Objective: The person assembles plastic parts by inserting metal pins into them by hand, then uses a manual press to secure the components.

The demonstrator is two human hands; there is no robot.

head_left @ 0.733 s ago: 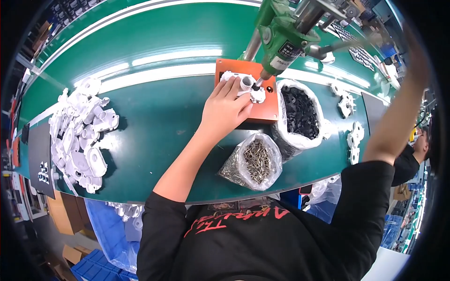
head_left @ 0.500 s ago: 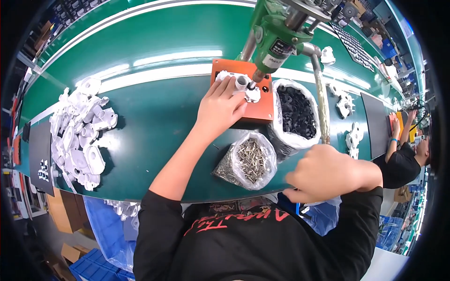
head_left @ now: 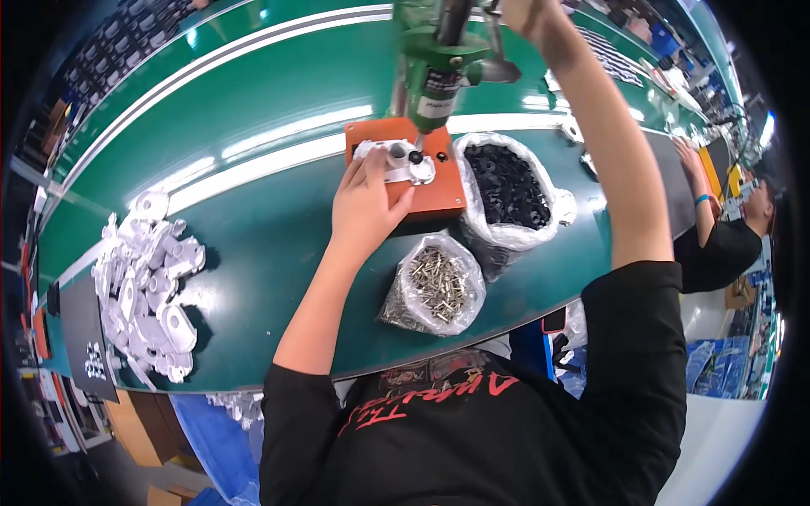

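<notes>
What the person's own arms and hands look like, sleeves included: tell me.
Plain black sleeves end near the elbows, leaving both forearms bare. The left hand wears no glove, and no watch or band shows at its wrist. The right hand is blurred and cut off by the top edge, so its finer details cannot be told.

Your counter is smooth, glossy green, throwing back light in white streaks. Toward its left end, the piled housings look like pale, smooth plastic. The press has green-painted metal over your smooth orange block. Near the counter's front edge, shiny metal pins fill a crinkled clear plastic bag. Your shirt is matt black cloth.
</notes>
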